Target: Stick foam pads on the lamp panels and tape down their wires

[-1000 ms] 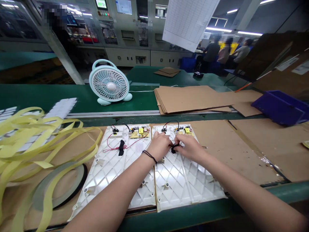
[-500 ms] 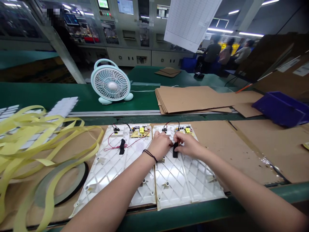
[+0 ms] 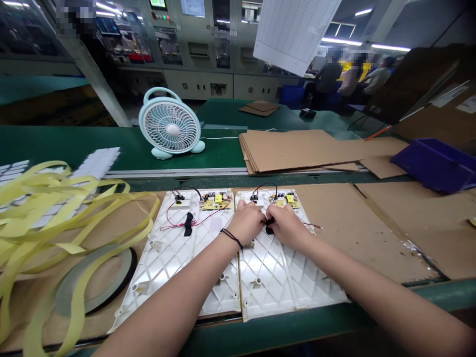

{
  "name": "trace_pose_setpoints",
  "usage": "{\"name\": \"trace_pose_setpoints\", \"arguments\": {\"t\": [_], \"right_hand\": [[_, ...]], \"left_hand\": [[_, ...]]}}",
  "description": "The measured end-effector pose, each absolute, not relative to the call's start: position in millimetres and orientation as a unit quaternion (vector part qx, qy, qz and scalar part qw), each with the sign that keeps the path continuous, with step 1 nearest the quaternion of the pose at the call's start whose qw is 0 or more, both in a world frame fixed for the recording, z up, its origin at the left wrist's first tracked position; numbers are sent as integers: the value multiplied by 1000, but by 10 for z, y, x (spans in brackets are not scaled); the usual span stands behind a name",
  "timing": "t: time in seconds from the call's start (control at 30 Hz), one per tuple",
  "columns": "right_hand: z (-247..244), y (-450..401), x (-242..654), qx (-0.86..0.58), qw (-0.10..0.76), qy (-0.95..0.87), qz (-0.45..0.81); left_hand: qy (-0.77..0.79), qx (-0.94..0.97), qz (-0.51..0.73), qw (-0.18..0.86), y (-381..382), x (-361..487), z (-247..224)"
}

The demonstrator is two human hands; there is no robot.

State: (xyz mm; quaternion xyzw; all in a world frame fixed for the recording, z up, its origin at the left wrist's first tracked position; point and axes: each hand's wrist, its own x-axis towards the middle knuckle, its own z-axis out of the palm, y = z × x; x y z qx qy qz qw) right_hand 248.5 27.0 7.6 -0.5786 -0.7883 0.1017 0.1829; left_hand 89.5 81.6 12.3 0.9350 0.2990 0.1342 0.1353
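Over the right white ribbed plastic panel (image 3: pixel 271 277), both hands meet at a short strip of black tape (image 3: pixel 269 230). My right hand (image 3: pixel 285 224) is closed on this tape, fingers bent down against the panel. My left hand (image 3: pixel 247 221) is closed at the tape's left edge; what its fingertips pinch is hidden. A thin red wire (image 3: pixel 314 225) sticks out to the right of my right hand. Beside it lies a matching left panel (image 3: pixel 174 267), where black tape (image 3: pixel 188 224) crosses red wires. Both panels carry a yellowish circuit board (image 3: pixel 216 201) near the top.
Tangled yellow strips (image 3: pixel 70 213) and a tape roll (image 3: pixel 128 277) lie at left. A light-blue fan (image 3: pixel 171 130) stands behind the panels. Cardboard sheets (image 3: pixel 297 148) and a blue bin (image 3: pixel 435 163) sit back right. Paper (image 3: pixel 293 34) hangs above; people are in the distance.
My right hand has shifted slightly and pressed closer over the black tape, so less of the strip shows. A red wire end now shows right of that hand. My left hand stays nearly in place.
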Motion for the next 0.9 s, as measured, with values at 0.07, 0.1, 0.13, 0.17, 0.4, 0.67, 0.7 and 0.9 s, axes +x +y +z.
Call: {"name": "trace_pose_setpoints", "arguments": {"t": [0.07, 0.1, 0.13, 0.17, 0.4, 0.67, 0.7, 0.9], "right_hand": [[105, 260, 2460, -576, 158, -801, 37], [115, 262, 2457, -573, 153, -805, 16], [122, 268, 2459, -570, 151, -807, 7], [124, 276, 2466, -569, 151, -808, 11], [98, 295, 2514, -564, 153, -812, 0], [97, 281, 2506, -530, 133, -837, -11], [111, 287, 2504, -552, 129, -824, 2], [199, 365, 2491, -635, 122, -757, 93]], "left_hand": [[301, 933, 137, 140, 812, 896, 130], [301, 933, 135, 141, 812, 897, 131], [300, 934, 133, 141, 813, 897, 130], [299, 935, 130, 140, 815, 898, 127], [298, 937, 118, 137, 822, 894, 135], [309, 937, 108, 125, 814, 900, 178], [309, 937, 100, 125, 815, 898, 187], [341, 925, 54, 157, 753, 853, 361]]}}
